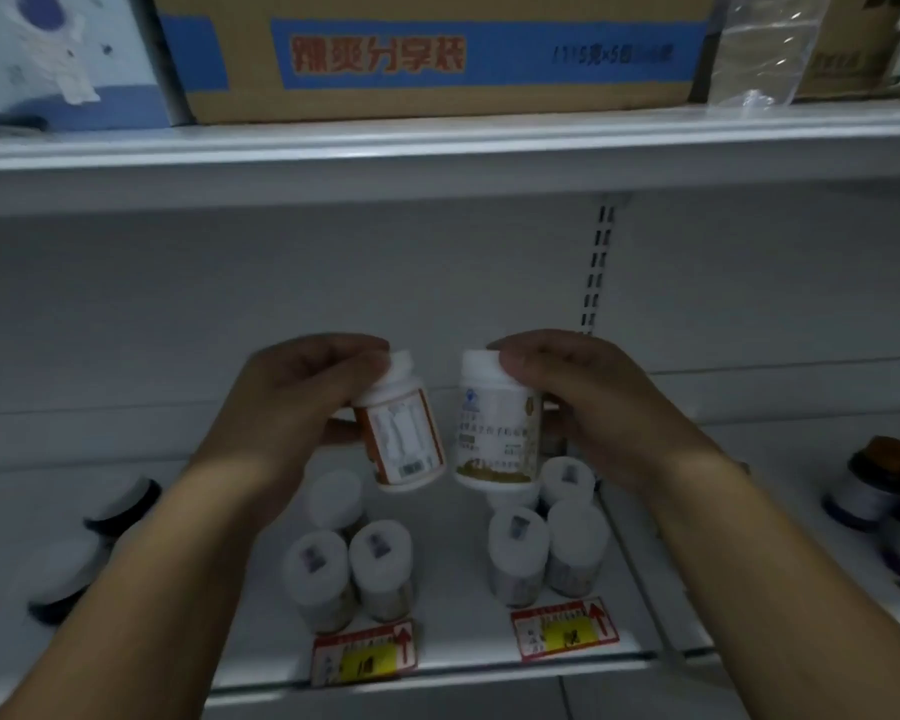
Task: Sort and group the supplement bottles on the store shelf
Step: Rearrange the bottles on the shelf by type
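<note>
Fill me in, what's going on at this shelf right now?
A person holds one white-capped bottle in each hand above the shelf: the left hand grips an orange-labelled bottle, the right hand a gold-trimmed bottle. Below stand two clusters of white-capped bottles behind price tags.

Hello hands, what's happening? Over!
Left hand holds orange-labelled white bottle. Right hand holds gold-labelled white bottle. White-capped bottles grouped below. Nothing blocking.
</note>
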{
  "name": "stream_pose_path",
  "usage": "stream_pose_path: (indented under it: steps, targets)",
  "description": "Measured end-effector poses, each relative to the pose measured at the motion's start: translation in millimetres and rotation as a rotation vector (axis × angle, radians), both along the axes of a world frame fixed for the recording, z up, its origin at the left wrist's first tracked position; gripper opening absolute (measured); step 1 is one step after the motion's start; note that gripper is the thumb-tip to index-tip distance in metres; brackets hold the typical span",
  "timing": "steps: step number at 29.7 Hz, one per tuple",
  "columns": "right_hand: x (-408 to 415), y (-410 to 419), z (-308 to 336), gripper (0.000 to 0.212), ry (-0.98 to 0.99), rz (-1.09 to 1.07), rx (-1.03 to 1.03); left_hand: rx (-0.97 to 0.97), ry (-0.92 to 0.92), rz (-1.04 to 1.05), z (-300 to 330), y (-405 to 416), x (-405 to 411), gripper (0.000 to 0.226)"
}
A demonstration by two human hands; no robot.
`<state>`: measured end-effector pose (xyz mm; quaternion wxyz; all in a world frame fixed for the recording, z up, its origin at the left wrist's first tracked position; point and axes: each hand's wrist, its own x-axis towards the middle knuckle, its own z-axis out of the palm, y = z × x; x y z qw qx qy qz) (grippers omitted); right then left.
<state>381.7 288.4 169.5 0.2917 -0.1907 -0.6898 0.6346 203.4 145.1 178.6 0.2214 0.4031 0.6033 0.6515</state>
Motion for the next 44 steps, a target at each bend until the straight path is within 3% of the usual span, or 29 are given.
stream_pose_path:
  steps: [6, 10, 13, 19, 21, 23, 25, 28, 30, 34, 37, 41, 44]
  targets:
    - [-72, -13, -38, 0.019, -0.179, -0.069, 0.171, 0.016, -0.040, 0.192, 0, -56, -52, 0.016]
    - [-113, -12, -75, 0.035, -0.506, 0.003, 0.574, -0.018, -0.072, 0.181, -19, -69, -56, 0.018]
    - [-114, -8, -97, 0.029, -0.641, 0.031, 0.580, -0.030, -0.104, 0.148, -27, -70, -61, 0.008]
    - [-101, -22, -104, 0.037, -0.676, 0.045, 0.589, -0.058, -0.102, 0.010, -39, -50, -51, 0.023]
    - [-81, -26, -86, 0.035, -0.617, -0.006, 0.537, -0.043, -0.101, -0.045, -40, -34, -40, 0.033]
    - [-50, -29, -62, 0.026, -0.428, -0.046, 0.372, -0.027, -0.082, -0.107, -39, -16, -22, 0.036]
    - [-6, -30, -43, 0.029, -0.259, -0.010, 0.246, -0.015, -0.084, -0.165, -40, 9, 8, 0.037]
    - [44, -35, -34, 0.049, -0.217, -0.096, 0.332, -0.030, -0.060, -0.205, -37, 41, 57, 0.035]
    - [76, -26, -35, 0.044, -0.186, -0.210, 0.413, -0.057, 0.058, -0.160, -34, 70, 98, 0.030]
    - [149, 13, -35, 0.042, -0.108, -0.234, 0.248, -0.113, 0.072, -0.259, -24, 115, 168, 0.042]
    - [196, 41, -37, 0.043, -0.111, -0.187, 0.213, -0.120, 0.044, -0.380, -24, 139, 208, 0.033]
    - [228, 77, -35, 0.047, -0.129, -0.195, 0.214, -0.074, 0.092, -0.320, -20, 158, 241, 0.039]
    - [246, 116, -35, 0.039, -0.008, -0.385, 0.199, -0.013, 0.016, -0.131, -19, 163, 230, 0.016]
